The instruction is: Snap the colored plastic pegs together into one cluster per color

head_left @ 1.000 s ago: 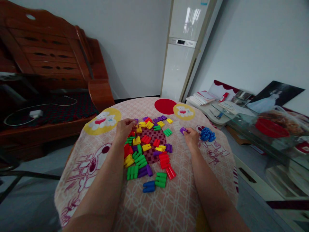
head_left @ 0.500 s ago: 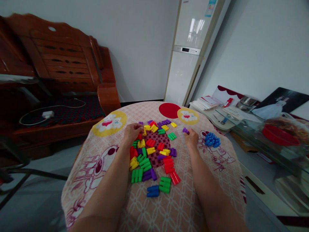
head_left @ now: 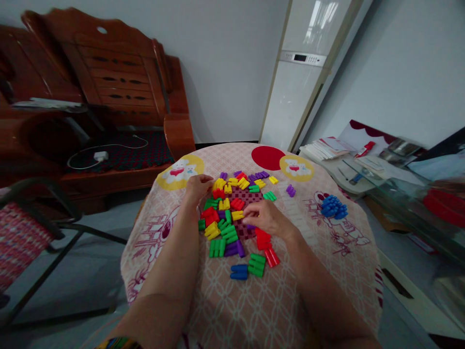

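Plastic toy building blocks shaped like joined tubes lie in a loose pile on a round table. My left hand (head_left: 198,188) is at the far left edge of the pile, fingers curled together beside the yellow blocks (head_left: 218,184); whatever they hold is hidden. Over the middle of the pile, my right hand (head_left: 267,218) reaches left with fingers bent and slightly apart. Its fingertips are close to a yellow block (head_left: 237,215) and partly cover a purple block (head_left: 250,227). Nearer me are green blocks (head_left: 256,265), a blue block (head_left: 239,272) and a red block (head_left: 271,257).
A purple block (head_left: 290,190) lies apart, right of the pile. Farther right sits a cluster of blue blocks (head_left: 333,207). The patterned tablecloth (head_left: 232,310) covers the table. A glass-topped side table with papers (head_left: 323,148) stands at right, a wooden bench (head_left: 119,87) at left.
My right hand has let go of the small purple block at the right and moved left over the pile. My left hand stays by the yellow blocks. The view has turned left.
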{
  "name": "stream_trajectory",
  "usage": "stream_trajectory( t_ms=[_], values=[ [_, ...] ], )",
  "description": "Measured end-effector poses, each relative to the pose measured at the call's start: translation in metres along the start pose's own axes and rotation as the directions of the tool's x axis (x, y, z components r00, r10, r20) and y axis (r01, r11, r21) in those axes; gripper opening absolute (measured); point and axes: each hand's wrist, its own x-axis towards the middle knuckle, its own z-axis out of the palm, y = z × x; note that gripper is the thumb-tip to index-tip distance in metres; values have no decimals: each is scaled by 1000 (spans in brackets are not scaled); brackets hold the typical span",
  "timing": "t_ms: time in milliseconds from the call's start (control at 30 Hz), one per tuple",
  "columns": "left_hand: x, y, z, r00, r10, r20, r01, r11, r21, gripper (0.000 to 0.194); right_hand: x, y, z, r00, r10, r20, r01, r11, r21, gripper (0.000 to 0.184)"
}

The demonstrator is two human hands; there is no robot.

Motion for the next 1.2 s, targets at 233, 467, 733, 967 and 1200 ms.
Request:
stream_trajectory(
  t_ms=[233,467,733,967,1200],
  values=[
    [-5,5,1,997,72,23,-75,976,203,28,-13,-43,51,947,-35,320,202,839,-506,25],
    [-9,10,0,997,76,27,-80,973,215,29,2,-4,48,997,25,76,25,799,-601,18],
    [-15,16,3,998,53,25,-57,978,199,29,6,7,44,995,69,76,-8,791,-611,24],
    [-16,16,3,996,89,29,-93,971,222,29,9,-4,38,993,101,-64,-119,816,-565,21],
    [-11,12,3,994,108,20,-109,961,255,31,4,26,-9,866,49,-498,-196,949,-247,24]
  ],
)
